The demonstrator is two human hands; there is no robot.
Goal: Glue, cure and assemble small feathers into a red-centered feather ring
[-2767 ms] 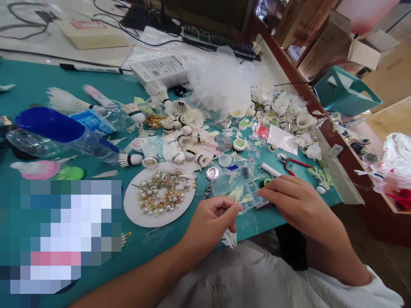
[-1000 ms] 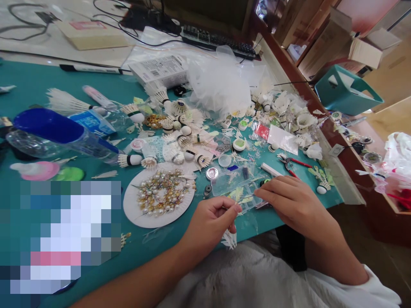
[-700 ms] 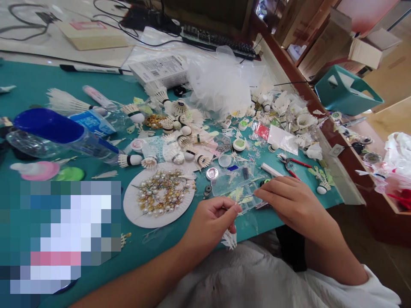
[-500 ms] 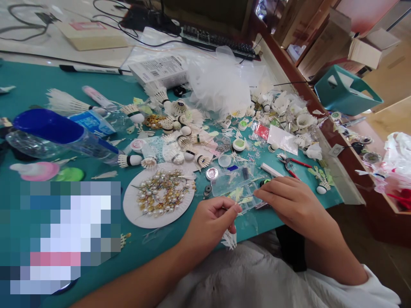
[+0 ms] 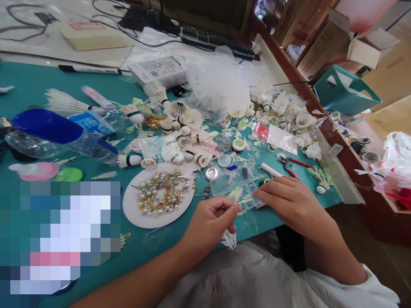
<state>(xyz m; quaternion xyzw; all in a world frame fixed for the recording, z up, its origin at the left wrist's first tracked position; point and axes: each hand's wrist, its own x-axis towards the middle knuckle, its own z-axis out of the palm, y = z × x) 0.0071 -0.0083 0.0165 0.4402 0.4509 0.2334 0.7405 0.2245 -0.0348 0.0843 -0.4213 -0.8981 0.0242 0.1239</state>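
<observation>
My left hand (image 5: pixel 215 220) is closed in a pinch near the table's front edge. White feather pieces (image 5: pixel 229 239) hang below its fingers, and thin stems show at the fingertips. To the right, my right hand (image 5: pixel 285 199) has its thumb and fingertips pressed together at the end of a thin strand that reaches toward the left hand; what exactly it grips is too small to make out. Beneath and beyond the fingertips lies a clear compartment box (image 5: pixel 221 183). A white paper plate (image 5: pixel 131 207) with pearl and gold beaded pieces (image 5: pixel 163 192) stands left of my left hand.
Shuttlecocks (image 5: pixel 184 141) and feathers crowd the teal table (image 5: pixel 105 252). Red-handled pliers (image 5: pixel 293 164) lie beyond my right hand. A blue scoop (image 5: pixel 48 124) is at the left, a keyboard (image 5: pixel 215 40) at the back, and a teal basket (image 5: pixel 340 94) at the right.
</observation>
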